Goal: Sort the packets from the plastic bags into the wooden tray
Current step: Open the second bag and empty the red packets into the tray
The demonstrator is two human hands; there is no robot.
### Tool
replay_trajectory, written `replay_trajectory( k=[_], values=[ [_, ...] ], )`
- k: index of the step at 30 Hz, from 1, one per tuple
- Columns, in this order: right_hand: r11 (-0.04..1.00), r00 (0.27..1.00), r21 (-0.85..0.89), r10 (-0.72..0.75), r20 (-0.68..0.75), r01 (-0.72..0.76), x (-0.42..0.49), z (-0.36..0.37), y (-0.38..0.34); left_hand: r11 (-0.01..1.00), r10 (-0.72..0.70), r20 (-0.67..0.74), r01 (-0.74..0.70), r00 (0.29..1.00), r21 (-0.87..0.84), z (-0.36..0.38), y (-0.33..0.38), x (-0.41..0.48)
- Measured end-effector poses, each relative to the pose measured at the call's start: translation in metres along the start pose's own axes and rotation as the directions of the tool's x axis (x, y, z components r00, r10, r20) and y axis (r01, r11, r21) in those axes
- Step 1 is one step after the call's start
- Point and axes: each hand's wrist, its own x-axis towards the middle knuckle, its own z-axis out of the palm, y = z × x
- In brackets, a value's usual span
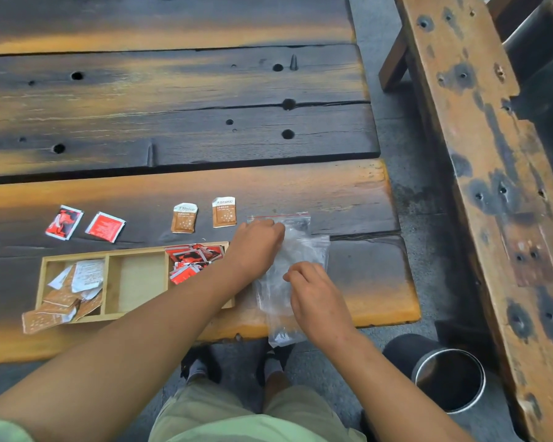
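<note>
On the dark and orange plank worktop (179, 186) a shallow pale wooden tray (109, 283) with three compartments lies near the front edge. Its left compartment holds a loose heap of brown and white paper packets (74, 288). One brown packet (42, 321) of this kind lies over the tray's near left corner, partly out on the worktop. The middle compartment shows its pale wooden floor. The right compartment holds a pile of red packets (192, 260), and the left forearm crosses over part of it.

Beyond the tray, four single packets lie apart in a row: a red and black packet (64, 222), a plain red packet (105, 227), and two brown packets with white tops (184, 218) (224, 212).

Just right of the tray are the clear plastic zip bags (300, 250), flat and overlapping, one with a red line at its top. Their near end hangs over the worktop edge. The left hand (256, 244) holds the upper part of the bags with bent fingers, close to the red line. The right hand (315, 293) is lower on the bags, its fingers curled and pinching the plastic. I cannot tell whether any packets are inside the bags.

On the floor at the right stands a round metal container (449, 378).
</note>
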Motion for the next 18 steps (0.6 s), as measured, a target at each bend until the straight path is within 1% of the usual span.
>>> replay_trajectory(
  k=[2,5,8,10,12,15,18],
  values=[
    [1.000,1.000,-0.006,-0.008,-0.014,0.008,-0.002,0.000,0.000,1.000,0.013,-0.019,-0.013,1.000,-0.012,-0.013,-0.001,0.006],
    [0.999,0.998,-0.029,-0.044,-0.040,0.043,-0.003,0.002,0.001,1.000,0.008,0.000,-0.008,1.000,0.009,-0.024,-0.014,0.017],
    [0.993,0.997,-0.094,-0.069,-0.041,0.065,0.000,0.008,0.007,1.000,-0.015,0.010,0.015,1.000,0.025,-0.023,-0.024,0.022],
    [0.987,0.997,-0.142,-0.074,0.003,0.074,0.001,0.014,0.015,0.998,-0.016,0.038,0.013,0.999,0.055,-0.019,-0.023,0.022],
    [0.980,0.994,-0.180,-0.066,0.082,0.080,0.002,0.018,0.020,0.997,-0.046,0.059,0.042,0.997,0.058,-0.014,-0.020,0.021],
    [0.983,0.984,-0.172,-0.028,0.177,0.059,0.002,0.020,0.023,0.996,-0.092,0.054,0.091,0.994,0.024,-0.009,-0.018,0.024],
    [0.982,0.982,-0.188,0.005,0.187,0.031,0.002,0.021,0.026,0.995,-0.103,0.048,0.103,0.994,0.004,-0.005,-0.013,0.029]
  ],
)
